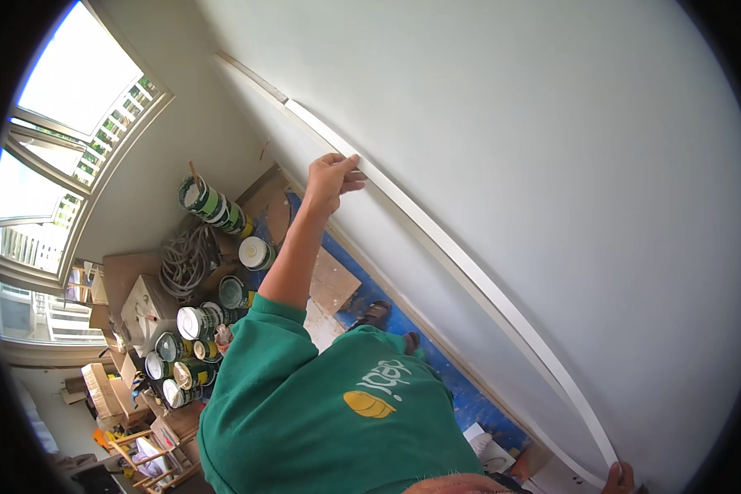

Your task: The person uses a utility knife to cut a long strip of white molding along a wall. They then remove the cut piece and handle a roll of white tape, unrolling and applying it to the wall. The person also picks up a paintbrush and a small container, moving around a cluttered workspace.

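Note:
A long, narrow white trim strip (445, 229) runs slantwise along the pale wall, from the upper middle of the view to the lower right. My left hand (331, 179) pinches its edge between thumb and index finger near the far end, the other fingers loosely curled. At the lower right rim, my right hand (619, 477) grips the near end; part of that hand is cut off by the picture's edge. Beyond the strip's far end, a thin rail (251, 76) continues along the wall toward the corner.
Several paint buckets (191, 323) crowd the floor at left, with a stacked bucket column (214, 204) near the corner and a coiled grey hose (187, 262). Blue sheeting (469, 395) covers floor along the wall. A wooden rack (152, 457) stands lower left, below the windows (49, 177).

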{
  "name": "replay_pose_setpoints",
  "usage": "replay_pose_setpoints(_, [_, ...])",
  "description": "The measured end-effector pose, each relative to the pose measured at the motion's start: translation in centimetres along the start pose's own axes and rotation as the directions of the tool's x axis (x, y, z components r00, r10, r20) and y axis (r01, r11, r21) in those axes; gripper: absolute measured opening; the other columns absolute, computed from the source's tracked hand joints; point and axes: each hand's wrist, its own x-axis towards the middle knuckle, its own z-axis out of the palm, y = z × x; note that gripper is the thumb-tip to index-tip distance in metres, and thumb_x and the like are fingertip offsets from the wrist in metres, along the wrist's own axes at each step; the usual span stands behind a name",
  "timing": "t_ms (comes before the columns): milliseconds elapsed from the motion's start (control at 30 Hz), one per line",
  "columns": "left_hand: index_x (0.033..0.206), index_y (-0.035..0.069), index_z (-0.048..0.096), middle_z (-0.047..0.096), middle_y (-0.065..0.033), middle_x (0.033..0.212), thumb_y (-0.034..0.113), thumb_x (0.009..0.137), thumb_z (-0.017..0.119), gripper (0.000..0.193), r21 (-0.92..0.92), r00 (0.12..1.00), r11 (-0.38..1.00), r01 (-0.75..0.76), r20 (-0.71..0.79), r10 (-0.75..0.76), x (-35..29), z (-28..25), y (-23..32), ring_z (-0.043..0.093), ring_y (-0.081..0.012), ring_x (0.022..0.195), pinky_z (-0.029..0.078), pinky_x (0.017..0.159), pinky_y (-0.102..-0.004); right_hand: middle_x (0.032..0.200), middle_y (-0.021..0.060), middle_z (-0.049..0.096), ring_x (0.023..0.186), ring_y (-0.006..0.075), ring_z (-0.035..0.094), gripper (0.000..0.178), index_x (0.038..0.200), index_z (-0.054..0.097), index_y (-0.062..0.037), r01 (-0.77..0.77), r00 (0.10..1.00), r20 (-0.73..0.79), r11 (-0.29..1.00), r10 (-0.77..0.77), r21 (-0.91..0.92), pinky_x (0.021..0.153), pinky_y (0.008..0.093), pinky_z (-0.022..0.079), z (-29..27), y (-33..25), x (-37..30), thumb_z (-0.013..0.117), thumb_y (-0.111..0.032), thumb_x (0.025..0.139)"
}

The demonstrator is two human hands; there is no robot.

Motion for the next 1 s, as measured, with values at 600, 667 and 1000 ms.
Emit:
replay_pose_setpoints(600, [0.094,-0.009,0.06,0.064,-0.015,0.083,0.006,0.087,0.07,0.019,-0.062,0.984,0.986,0.156,-0.074,-0.16,0.4,1.0,-1.2,0.068,-0.0247,0.072,0.062,0.064,-0.0332,0.1,0.0171,0.065,0.089,0.0271,0.063,0.019,0.11,0.061,0.0053,0.427,0.887,-0.322,0.852,-0.33,0.304,0.077,0.038,0.052,22.2,-17.5,-2.6,0.06,-0.003,0.092])
replay_pose_setpoints(667, [0.094,-0.009,0.06,0.064,-0.0145,0.083,0.005,0.087,0.07,0.018,-0.069,0.983,0.982,0.173,-0.053,-0.177,0.5,0.9,-1.8,0.068,-0.0242,0.071,0.062,0.065,-0.033,0.106,0.0148,0.064,0.085,0.0245,0.066,0.029,0.121,0.057,0.0043,0.087,0.97,0.061,0.571,-0.235,0.816,0.071,0.0349,0.055,26.7,-19.1,-2.8,0.056,-0.015,0.098])
replay_pose_setpoints(1000, [0.102,-0.011,0.057,0.063,-0.0147,0.088,0.003,0.088,0.069,0.023,-0.14,0.98,0.971,0.192,-0.022,-0.197,1.3,0.5,-2.4,0.067,-0.0246,0.076,0.062,0.069,-0.0328,0.113,0.0207,0.064,0.102,0.0303,0.066,0.047,0.131,0.051,0.0035,0.292,0.807,0.096,0.534,-0.583,0.793,0.086,0.0395,0.052,33.7,-25.1,-1.5,0.054,-0.031,0.099])
